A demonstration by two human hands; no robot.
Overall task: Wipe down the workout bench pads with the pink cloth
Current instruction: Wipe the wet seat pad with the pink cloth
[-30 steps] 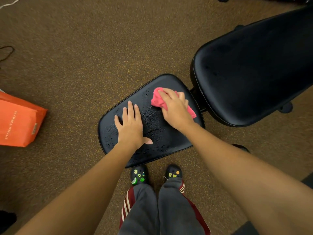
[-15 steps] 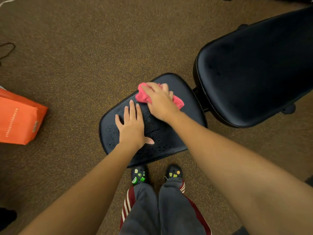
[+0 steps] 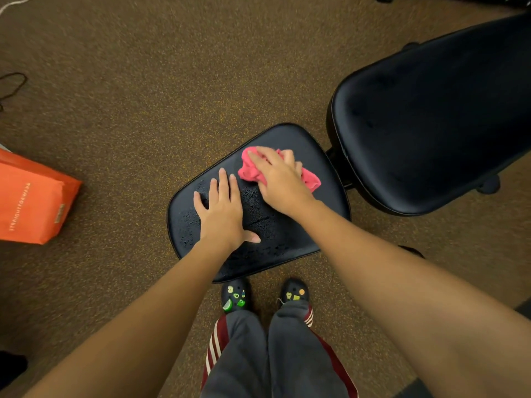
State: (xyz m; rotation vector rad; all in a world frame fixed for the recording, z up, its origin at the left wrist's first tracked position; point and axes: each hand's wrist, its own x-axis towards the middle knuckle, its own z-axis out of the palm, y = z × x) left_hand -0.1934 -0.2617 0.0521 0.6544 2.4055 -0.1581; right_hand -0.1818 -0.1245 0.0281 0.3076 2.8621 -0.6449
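On glossy, droplet-beaded seat pad (image 3: 280,241): crumpled pink cloth (image 3: 249,171).

left hand (image 3: 222,215): flat, palm down, fingers straight | right hand (image 3: 280,182): fingers curled over pink cloth (image 3: 249,171) | both arms outstretched

Back pad (image 3: 431,124) runs off right edge. Orange bag (image 3: 31,202) cut by left edge, dark object (image 3: 11,366) too. Pink cloth (image 3: 253,171) mostly hidden under right hand (image 3: 283,185); its fingertips (image 3: 288,155) blurred. Frame (image 3: 334,160) between pads barely shows.

Glossy, droplet-beaded black vinyl seat pad (image 3: 287,234); crumpled pink cloth (image 3: 253,170)
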